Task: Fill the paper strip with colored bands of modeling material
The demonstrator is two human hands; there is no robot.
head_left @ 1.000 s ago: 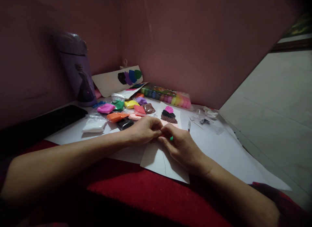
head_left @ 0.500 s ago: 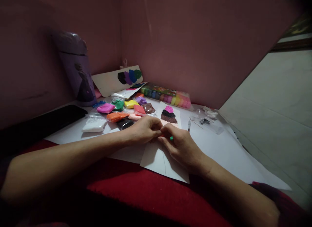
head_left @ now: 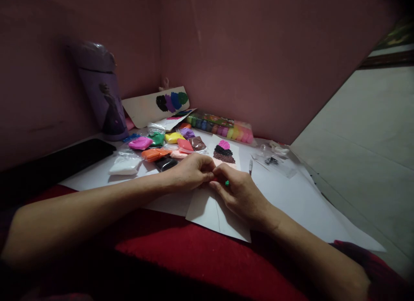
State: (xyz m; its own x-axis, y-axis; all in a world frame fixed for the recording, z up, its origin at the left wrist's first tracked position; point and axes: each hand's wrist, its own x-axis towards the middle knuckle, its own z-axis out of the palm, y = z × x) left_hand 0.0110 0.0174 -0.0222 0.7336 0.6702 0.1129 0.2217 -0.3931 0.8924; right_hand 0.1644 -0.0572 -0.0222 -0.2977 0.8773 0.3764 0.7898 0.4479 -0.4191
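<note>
My left hand (head_left: 191, 172) and my right hand (head_left: 243, 192) meet fingertip to fingertip over a white paper card (head_left: 207, 214). Both are closed in a pinch, with a small bit of red clay (head_left: 214, 179) just showing between them; the fingers hide most of it. Under the curled right fingers a small green piece (head_left: 227, 183) shows. Beyond my hands, the card bears textured patches stacked in a column: pink (head_left: 224, 144), black (head_left: 223, 151) and brown (head_left: 224, 158). A thin pen-like tool (head_left: 250, 167) lies just right of the card.
Bags of coloured clay (head_left: 155, 154) crowd the left, beside a dark phone-like slab (head_left: 97, 148). Behind stand a purple tumbler (head_left: 111, 102), a card with coloured ovals (head_left: 142, 109) and a clear clay pack (head_left: 223, 127). Plastic scraps (head_left: 278, 161) lie right on white paper (head_left: 300, 206).
Both hands stay in nearly the same place. A little more red shows between the fingertips, and the green piece has shifted very slightly.
</note>
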